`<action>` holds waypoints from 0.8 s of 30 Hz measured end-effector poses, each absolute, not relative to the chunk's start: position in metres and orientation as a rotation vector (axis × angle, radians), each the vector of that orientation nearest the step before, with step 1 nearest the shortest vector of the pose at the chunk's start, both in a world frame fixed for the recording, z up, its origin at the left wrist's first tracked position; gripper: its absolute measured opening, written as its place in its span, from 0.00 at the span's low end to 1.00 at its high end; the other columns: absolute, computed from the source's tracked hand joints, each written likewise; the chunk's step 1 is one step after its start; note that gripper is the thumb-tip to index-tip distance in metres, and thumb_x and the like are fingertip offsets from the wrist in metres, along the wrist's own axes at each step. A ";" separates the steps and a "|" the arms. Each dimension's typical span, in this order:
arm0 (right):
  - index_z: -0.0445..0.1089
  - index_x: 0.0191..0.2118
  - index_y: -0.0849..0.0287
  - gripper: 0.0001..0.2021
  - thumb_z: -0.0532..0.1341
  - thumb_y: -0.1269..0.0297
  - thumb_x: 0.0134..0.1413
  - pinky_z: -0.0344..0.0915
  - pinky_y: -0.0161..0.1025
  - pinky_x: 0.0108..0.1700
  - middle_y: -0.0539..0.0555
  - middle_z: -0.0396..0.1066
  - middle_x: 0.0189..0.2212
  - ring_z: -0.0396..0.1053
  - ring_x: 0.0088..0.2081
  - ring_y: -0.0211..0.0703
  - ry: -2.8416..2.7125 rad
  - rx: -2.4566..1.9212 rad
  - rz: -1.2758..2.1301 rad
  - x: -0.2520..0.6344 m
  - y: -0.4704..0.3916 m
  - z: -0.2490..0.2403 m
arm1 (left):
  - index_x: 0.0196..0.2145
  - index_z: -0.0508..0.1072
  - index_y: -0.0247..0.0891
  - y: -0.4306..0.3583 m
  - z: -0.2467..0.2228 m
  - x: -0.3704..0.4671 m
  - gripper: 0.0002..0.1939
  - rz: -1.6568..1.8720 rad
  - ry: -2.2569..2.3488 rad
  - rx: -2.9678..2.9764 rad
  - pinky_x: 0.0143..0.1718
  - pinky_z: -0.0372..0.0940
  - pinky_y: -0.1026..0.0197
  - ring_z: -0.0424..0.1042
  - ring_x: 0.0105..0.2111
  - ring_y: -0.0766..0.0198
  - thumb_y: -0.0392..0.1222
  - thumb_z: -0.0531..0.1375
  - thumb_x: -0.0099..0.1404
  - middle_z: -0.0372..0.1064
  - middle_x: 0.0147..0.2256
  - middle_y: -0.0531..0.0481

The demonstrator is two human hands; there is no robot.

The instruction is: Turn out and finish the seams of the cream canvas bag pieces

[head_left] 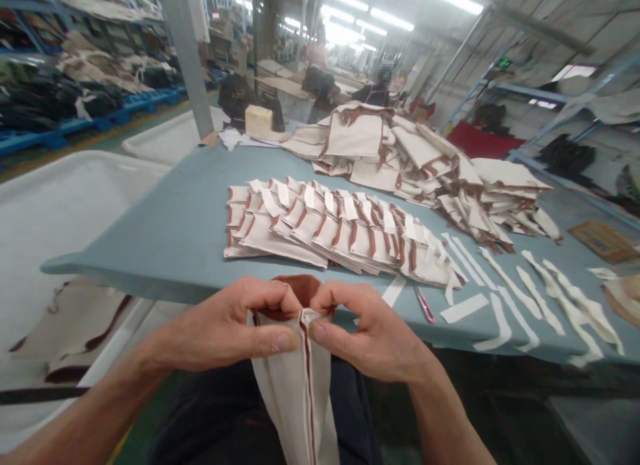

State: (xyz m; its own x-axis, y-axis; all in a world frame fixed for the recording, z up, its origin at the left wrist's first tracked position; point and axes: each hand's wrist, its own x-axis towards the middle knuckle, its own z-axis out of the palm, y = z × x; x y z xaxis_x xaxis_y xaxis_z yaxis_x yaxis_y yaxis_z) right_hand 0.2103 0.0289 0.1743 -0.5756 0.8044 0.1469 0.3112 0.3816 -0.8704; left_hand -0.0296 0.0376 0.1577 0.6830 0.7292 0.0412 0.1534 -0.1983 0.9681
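Observation:
A cream fabric piece with brown lining and a brown-edged seam [295,392] hangs between my two hands over my lap. My left hand [250,322] pinches its upper edge, thumb in front and fingers behind. On the other side of the seam, my right hand [363,328] grips the same edge in the same way. The brown inside shows between the hands, and the lower end runs out of view. Just beyond, an overlapping row of similar cream pieces [310,235] with brown edges and white strips lies on the blue-covered table [170,218].
Loose white strips [500,322] and a small pink-handled tool [424,304] lie to the right. A large heap of cream pieces [355,135] covers the table's back. White bins [90,185] stand at the left, by a metal post [187,58]. A person [383,85] is far behind.

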 end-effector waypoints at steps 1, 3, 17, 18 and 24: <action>0.69 0.33 0.56 0.10 0.66 0.62 0.67 0.61 0.35 0.36 0.47 0.71 0.29 0.66 0.31 0.38 -2.073 -0.969 1.153 0.211 0.029 0.170 | 0.34 0.77 0.36 0.037 0.154 -0.028 0.12 0.607 0.731 1.691 0.31 0.60 0.67 0.65 0.29 0.66 0.49 0.67 0.69 0.70 0.28 0.56; 0.70 0.33 0.56 0.09 0.66 0.63 0.66 0.62 0.36 0.37 0.47 0.73 0.30 0.67 0.32 0.39 -2.072 -0.984 1.197 0.212 0.027 0.160 | 0.33 0.78 0.35 0.035 0.146 -0.027 0.13 0.594 0.773 1.655 0.30 0.58 0.67 0.63 0.28 0.67 0.49 0.67 0.69 0.69 0.28 0.56; 0.74 0.39 0.57 0.09 0.68 0.57 0.66 0.67 0.37 0.41 0.50 0.76 0.35 0.71 0.36 0.41 -1.940 -0.908 1.420 0.213 0.026 0.133 | 0.33 0.80 0.34 0.031 0.142 -0.031 0.14 0.540 0.802 1.599 0.29 0.57 0.68 0.63 0.28 0.66 0.49 0.65 0.69 0.69 0.27 0.54; 0.74 0.40 0.57 0.09 0.69 0.58 0.64 0.68 0.37 0.42 0.50 0.77 0.36 0.71 0.37 0.42 -1.959 -0.905 1.383 0.213 0.023 0.136 | 0.32 0.80 0.35 0.029 0.143 -0.031 0.14 0.539 0.801 1.618 0.28 0.57 0.68 0.63 0.28 0.66 0.49 0.65 0.69 0.69 0.27 0.54; 0.73 0.35 0.56 0.12 0.73 0.57 0.61 0.64 0.36 0.38 0.47 0.75 0.31 0.69 0.32 0.39 -2.006 -0.957 1.144 0.207 0.009 0.146 | 0.30 0.79 0.37 0.021 0.152 -0.031 0.12 0.487 0.859 1.670 0.28 0.57 0.69 0.63 0.27 0.67 0.46 0.65 0.68 0.69 0.26 0.56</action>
